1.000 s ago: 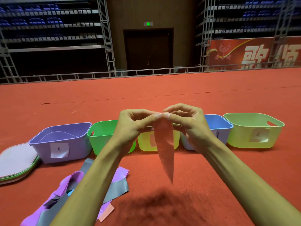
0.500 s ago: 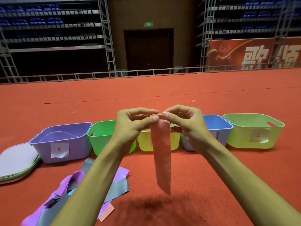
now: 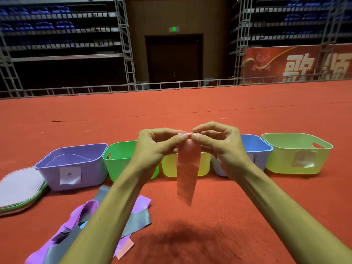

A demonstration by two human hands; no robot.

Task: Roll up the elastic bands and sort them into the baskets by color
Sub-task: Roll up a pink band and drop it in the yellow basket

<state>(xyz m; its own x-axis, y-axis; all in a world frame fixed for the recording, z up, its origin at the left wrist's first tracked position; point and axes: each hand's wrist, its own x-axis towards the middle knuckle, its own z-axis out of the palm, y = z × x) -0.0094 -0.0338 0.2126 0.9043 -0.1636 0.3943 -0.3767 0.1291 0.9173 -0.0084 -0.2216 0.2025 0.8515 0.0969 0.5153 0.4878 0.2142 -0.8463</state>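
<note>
Left hand (image 3: 152,147) and right hand (image 3: 219,145) both pinch the pink elastic band (image 3: 187,172) by its top edge; it dangles above the red carpet (image 3: 228,206), before 5 baskets (image 3: 74,166).

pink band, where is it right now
In the head view the pink band hangs at centre frame, its top edge pinched between the left hand and right hand, dangling in front of the yellow basket above the red carpet.
</note>
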